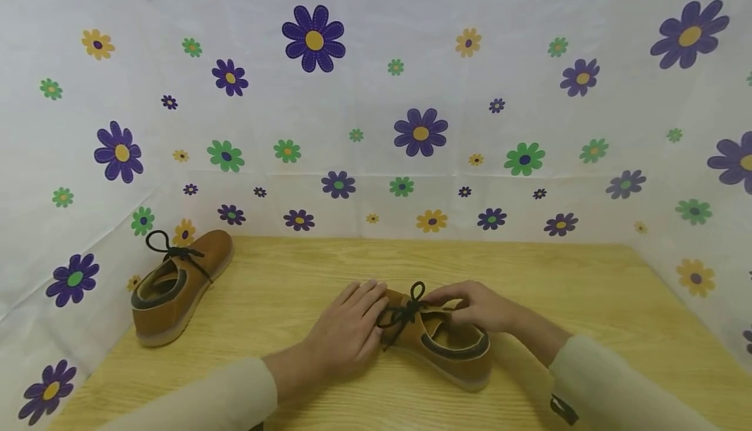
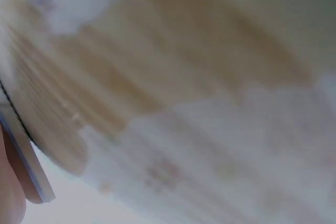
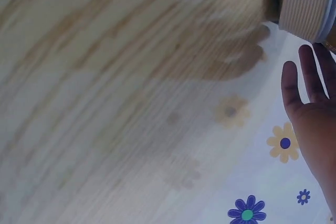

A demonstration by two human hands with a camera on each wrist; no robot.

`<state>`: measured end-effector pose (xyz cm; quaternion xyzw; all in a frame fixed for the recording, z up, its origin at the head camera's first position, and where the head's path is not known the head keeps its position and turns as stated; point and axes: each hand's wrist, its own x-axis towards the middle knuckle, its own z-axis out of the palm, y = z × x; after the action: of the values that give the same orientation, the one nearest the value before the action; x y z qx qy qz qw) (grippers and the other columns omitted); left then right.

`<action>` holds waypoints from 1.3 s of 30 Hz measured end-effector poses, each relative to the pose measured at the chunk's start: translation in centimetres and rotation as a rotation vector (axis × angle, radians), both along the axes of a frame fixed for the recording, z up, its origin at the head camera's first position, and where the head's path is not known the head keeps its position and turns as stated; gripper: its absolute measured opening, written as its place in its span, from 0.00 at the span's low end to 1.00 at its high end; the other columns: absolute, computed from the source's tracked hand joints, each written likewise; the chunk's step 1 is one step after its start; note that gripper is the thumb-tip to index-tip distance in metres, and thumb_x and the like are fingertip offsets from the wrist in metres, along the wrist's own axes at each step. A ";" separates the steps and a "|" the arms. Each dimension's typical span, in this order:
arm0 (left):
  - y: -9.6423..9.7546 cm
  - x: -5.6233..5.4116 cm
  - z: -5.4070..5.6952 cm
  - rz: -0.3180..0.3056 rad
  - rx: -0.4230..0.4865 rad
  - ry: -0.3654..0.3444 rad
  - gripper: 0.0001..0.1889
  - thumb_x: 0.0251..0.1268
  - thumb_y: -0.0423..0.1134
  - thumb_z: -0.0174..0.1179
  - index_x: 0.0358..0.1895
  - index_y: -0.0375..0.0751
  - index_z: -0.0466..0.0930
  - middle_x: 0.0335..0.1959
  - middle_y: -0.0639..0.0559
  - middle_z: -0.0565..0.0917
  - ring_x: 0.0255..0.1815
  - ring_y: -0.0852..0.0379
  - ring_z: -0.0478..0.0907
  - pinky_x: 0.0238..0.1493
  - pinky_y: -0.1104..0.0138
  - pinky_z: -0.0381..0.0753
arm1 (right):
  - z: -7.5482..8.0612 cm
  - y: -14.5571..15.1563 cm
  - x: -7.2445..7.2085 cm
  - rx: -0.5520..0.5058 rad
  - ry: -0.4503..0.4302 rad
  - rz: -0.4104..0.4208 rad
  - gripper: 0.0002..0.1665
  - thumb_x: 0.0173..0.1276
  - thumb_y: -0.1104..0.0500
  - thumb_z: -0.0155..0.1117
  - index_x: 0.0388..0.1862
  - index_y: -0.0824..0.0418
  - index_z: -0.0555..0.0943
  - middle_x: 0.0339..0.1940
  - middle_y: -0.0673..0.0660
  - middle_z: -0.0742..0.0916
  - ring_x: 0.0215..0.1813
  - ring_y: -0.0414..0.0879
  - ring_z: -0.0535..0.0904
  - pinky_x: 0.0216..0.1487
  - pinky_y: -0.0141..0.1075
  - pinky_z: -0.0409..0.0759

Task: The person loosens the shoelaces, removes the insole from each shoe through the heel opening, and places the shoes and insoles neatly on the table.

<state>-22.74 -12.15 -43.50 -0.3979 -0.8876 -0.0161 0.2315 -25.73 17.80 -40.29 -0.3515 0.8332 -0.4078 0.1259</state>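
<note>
Shoe (image 1: 183, 297) on left of table (image 1: 294, 264), another shoe (image 1: 420, 343) between 2 hands (image 1: 348, 333), cloth (image 1: 364, 91) behind

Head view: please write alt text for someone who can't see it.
A left hand covers the front of a brown shoe with black laces on a wood-grain surface; the right hand touches that shoe beside its opening. A similar laced shoe stands farther left, before a white, flower-print backdrop.

On the wood-grained yellow table (image 1: 282, 281), shoes (image 1: 435, 354) (image 1: 194, 287) are showing brown; behind it, multicoloured flowers (image 1: 314, 40) are dotting white cloth (image 1: 358, 85).
</note>
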 end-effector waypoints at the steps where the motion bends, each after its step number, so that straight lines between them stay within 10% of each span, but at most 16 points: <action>1: -0.1 -0.1 0.0 -0.012 -0.005 -0.015 0.27 0.76 0.48 0.43 0.68 0.34 0.73 0.73 0.42 0.70 0.75 0.44 0.64 0.75 0.50 0.60 | 0.0 0.0 0.0 -0.003 0.013 0.010 0.27 0.65 0.60 0.58 0.64 0.62 0.80 0.60 0.60 0.85 0.65 0.61 0.77 0.60 0.52 0.77; 8: 0.4 -0.9 -0.3 -0.099 0.021 -0.208 0.37 0.78 0.61 0.39 0.74 0.34 0.63 0.75 0.40 0.66 0.77 0.42 0.61 0.75 0.49 0.59 | -0.2 -0.9 0.7 0.011 0.255 0.064 0.18 0.79 0.58 0.49 0.57 0.59 0.83 0.52 0.53 0.88 0.54 0.45 0.83 0.53 0.40 0.81; 14: 0.5 -1.2 -0.3 -0.063 0.007 -0.151 0.42 0.74 0.70 0.33 0.73 0.40 0.67 0.64 0.49 0.76 0.64 0.51 0.71 0.66 0.54 0.68 | 0.7 -1.8 0.9 0.142 0.471 0.094 0.12 0.80 0.57 0.50 0.45 0.53 0.83 0.40 0.45 0.85 0.44 0.37 0.78 0.48 0.37 0.79; 22: 0.4 -0.4 -0.7 -0.050 0.073 -0.190 0.37 0.73 0.67 0.42 0.64 0.36 0.72 0.57 0.46 0.80 0.62 0.50 0.76 0.66 0.55 0.72 | 1.1 -2.8 0.9 0.152 0.329 0.184 0.06 0.77 0.61 0.53 0.38 0.53 0.76 0.36 0.45 0.78 0.39 0.35 0.72 0.43 0.33 0.76; 30: 0.1 -0.7 -0.8 -0.020 0.022 -0.140 0.41 0.73 0.70 0.38 0.71 0.38 0.68 0.59 0.48 0.78 0.56 0.51 0.76 0.63 0.56 0.73 | 1.4 -4.5 1.4 0.346 0.579 0.094 0.05 0.77 0.58 0.55 0.37 0.51 0.72 0.33 0.43 0.76 0.34 0.35 0.70 0.39 0.31 0.76; 39: 0.4 -1.0 -0.3 -0.026 0.016 -0.138 0.38 0.73 0.69 0.39 0.65 0.39 0.73 0.58 0.47 0.79 0.61 0.51 0.76 0.68 0.57 0.70 | -0.2 -5.3 1.3 0.335 0.618 0.038 0.03 0.78 0.58 0.54 0.40 0.53 0.71 0.33 0.44 0.75 0.33 0.35 0.70 0.38 0.30 0.77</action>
<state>-23.71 -11.78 -43.80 -0.4054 -0.8961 -0.0538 0.1725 -24.41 12.51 -40.51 -0.4481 0.8807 -0.1376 -0.0688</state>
